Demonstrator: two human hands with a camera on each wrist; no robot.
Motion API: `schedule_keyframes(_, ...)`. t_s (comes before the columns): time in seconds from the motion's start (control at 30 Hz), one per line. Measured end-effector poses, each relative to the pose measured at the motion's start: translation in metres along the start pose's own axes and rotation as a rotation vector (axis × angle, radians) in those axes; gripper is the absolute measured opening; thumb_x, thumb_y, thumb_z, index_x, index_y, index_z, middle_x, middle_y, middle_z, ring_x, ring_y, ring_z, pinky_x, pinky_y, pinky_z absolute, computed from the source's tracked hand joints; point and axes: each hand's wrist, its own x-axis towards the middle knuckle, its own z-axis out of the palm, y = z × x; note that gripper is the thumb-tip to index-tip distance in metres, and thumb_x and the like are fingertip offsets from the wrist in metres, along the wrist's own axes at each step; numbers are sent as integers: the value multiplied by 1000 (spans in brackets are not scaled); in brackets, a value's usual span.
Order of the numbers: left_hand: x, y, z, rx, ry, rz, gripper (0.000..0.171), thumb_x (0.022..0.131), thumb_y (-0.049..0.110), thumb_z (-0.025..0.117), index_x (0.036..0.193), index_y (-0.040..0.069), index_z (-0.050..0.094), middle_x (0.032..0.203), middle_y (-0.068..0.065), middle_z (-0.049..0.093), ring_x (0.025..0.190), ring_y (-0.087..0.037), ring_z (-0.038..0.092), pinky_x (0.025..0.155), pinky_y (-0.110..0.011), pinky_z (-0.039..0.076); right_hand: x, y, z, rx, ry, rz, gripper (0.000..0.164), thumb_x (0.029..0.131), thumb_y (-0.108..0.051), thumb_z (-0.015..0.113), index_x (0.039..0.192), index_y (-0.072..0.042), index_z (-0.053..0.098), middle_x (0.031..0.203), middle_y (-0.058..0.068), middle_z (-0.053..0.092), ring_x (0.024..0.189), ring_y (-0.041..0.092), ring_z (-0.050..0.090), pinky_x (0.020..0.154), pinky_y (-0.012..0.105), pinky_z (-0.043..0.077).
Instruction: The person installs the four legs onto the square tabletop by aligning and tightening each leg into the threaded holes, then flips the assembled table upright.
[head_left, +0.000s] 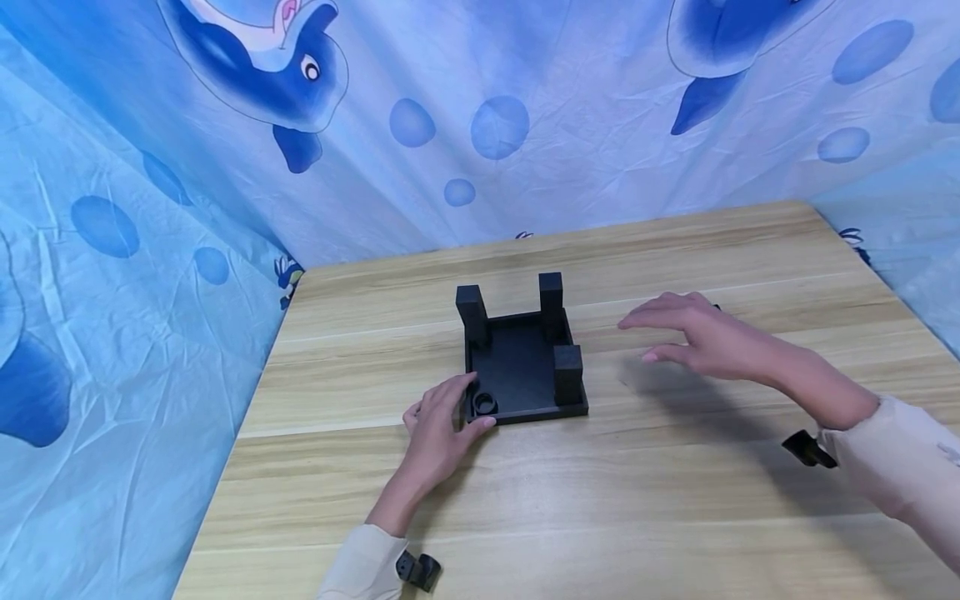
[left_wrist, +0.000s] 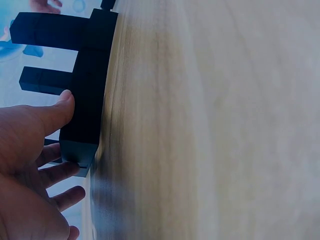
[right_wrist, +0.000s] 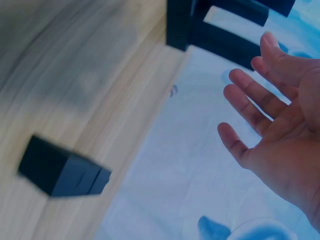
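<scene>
A black square base (head_left: 517,367) with a low rim lies on the table. Thick black posts rise from three of its corners, among them the front-right post (head_left: 568,375). At the front-left corner sits a round socket (head_left: 485,404) with no post in it. My left hand (head_left: 442,429) grips that corner, thumb on the front edge and fingers along the left side. To the right of the base, my right hand (head_left: 693,333) hovers above the table with fingers extended, holding nothing. In the right wrist view a loose black block (right_wrist: 62,167) lies on the table, mostly hidden behind that hand in the head view.
The wood-grain table (head_left: 637,517) has its far edge close to a blue curtain (head_left: 360,192) printed with dolphins and bubbles. Curtain also hangs at the left and right sides. A black wrist mount (head_left: 418,571) sticks out from the left sleeve.
</scene>
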Motion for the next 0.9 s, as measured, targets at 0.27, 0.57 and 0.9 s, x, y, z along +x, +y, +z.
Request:
schedule_keyframes(0.27, 0, 0, 0, -9, 9, 12, 65, 85, 38, 73, 143, 22, 46, 143, 3, 48, 133, -24, 37, 98, -51, 15, -18, 19, -5, -104, 64, -57, 43, 79, -5, 77, 120, -11, 67, 117, 6, 65, 111, 30, 57, 88, 53, 42)
schedule_keyframes(0.57, 0, 1, 0, -12, -10, -7, 65, 85, 39, 72, 143, 23, 45, 144, 4, 46, 133, -21, 35, 100, -49, 14, -43, 48, -5, -280, 118, -73, 52, 68, 1, 82, 116, -11, 68, 115, 7, 66, 104, 28, 55, 77, 48, 35)
schedule_keyframes(0.9, 1, 0, -1, -11, -17, -16, 66, 85, 40, 71, 143, 24, 45, 144, 5, 46, 133, -20, 35, 101, -48, 13, -75, 83, -4, -541, 61, -109, 74, 54, 21, 68, 118, -16, 70, 133, 12, 57, 104, 31, 50, 69, 46, 34)
